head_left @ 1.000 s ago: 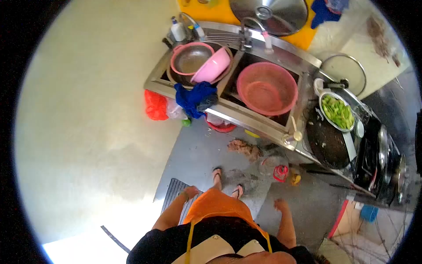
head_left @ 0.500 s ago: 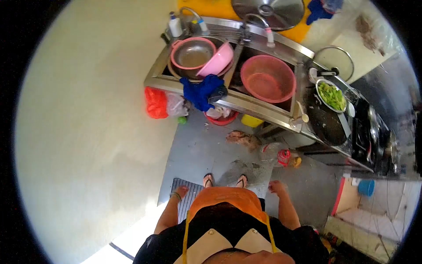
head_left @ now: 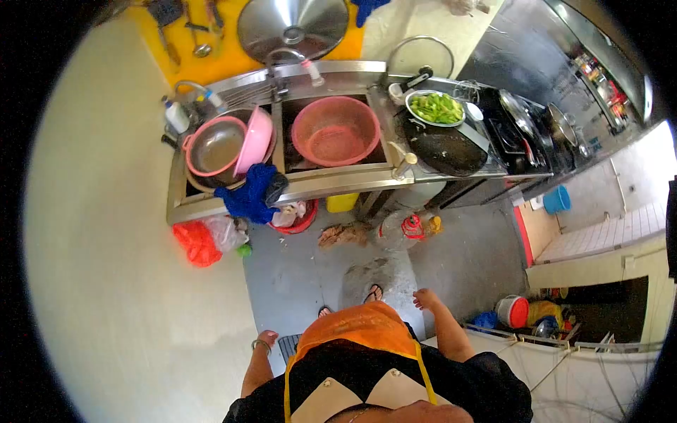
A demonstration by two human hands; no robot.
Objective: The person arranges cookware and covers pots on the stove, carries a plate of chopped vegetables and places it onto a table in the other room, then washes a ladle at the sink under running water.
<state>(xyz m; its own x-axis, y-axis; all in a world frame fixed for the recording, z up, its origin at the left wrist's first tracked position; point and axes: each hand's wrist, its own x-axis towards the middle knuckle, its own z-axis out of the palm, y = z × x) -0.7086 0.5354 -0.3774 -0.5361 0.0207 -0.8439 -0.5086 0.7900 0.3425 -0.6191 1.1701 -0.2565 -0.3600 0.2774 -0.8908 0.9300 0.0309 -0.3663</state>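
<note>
My left hand (head_left: 266,339) hangs beside my body near the pale wall, a bracelet on its wrist. Small in view, its fingers look loose, with nothing visible in them. Over the grey floor to the other side, my right hand (head_left: 424,299) hangs with fingers slightly apart and holds nothing. Neither touches an object. An orange apron (head_left: 360,328) covers my front. Ahead is a steel double sink (head_left: 352,182). Its left basin holds a grey-and-pink basin (head_left: 215,146) and a tilted pink basin (head_left: 255,141); a larger pink basin (head_left: 335,132) sits in the right one.
A plate of cut green vegetables (head_left: 437,108) and a cleaver (head_left: 474,137) lie by a round dark chopping board (head_left: 444,148). A blue cloth (head_left: 248,194) hangs over the sink edge. Large plastic bottles (head_left: 402,229) and a brown rag (head_left: 344,235) lie on the floor.
My view has turned right and moved nearer the counter, so the sink shifts left and more of the stove side shows. My feet have stepped; both hands still hang at my sides.
</note>
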